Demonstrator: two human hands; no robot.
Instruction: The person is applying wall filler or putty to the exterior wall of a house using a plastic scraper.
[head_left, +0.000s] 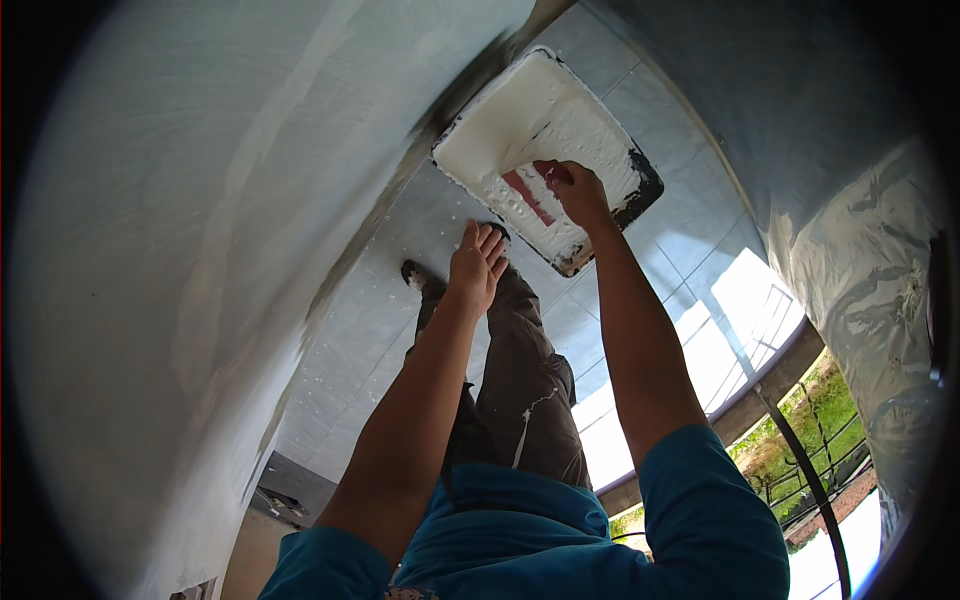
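A rectangular tray [640,205], its rim dark and smeared, holds a thick white paint-like paste [575,120]. My right hand [582,197] grips a red flat hand tool [527,196] coated in white, down in the tray near its right side. The exact kind of tool is unclear, as my fingers and the paste cover part of it. Just outside the tray's near left edge, my left hand [477,264] is held out with its fingers stretched and nothing in it.
A pale, smoothed wall [220,200] rises close on my left. White drops speckle the grey tiled floor [345,340]. My shoes stand near the tray. On the right are a wall with plastic sheeting [850,270] and a railing [815,460] with greenery behind it.
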